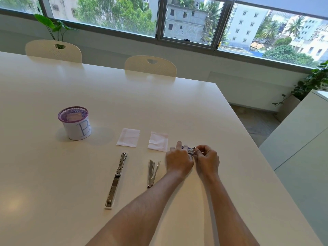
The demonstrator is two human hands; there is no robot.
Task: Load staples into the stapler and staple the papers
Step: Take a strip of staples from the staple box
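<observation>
My left hand (178, 159) grips a small blue-and-white staple box (189, 150) just above the table. At the box's right end my right hand (206, 158) pinches something small and silvery; I cannot tell whether it is a flap or a staple strip. A long silver stapler (116, 180) lies opened out flat to the left. Between it and my left forearm lies a second, shorter silver stapler (152, 173), partly open. Two small stacks of white paper sit beyond them: one (128, 137) on the left, one (158, 140) just left of my hands.
A purple mesh cup (74, 122) wrapped in paper marked "B" stands at the left of the white table (177, 107), with something pale inside. Two cream chairs (150, 65) are tucked in at the far edge. The table's right edge drops off near my right hand.
</observation>
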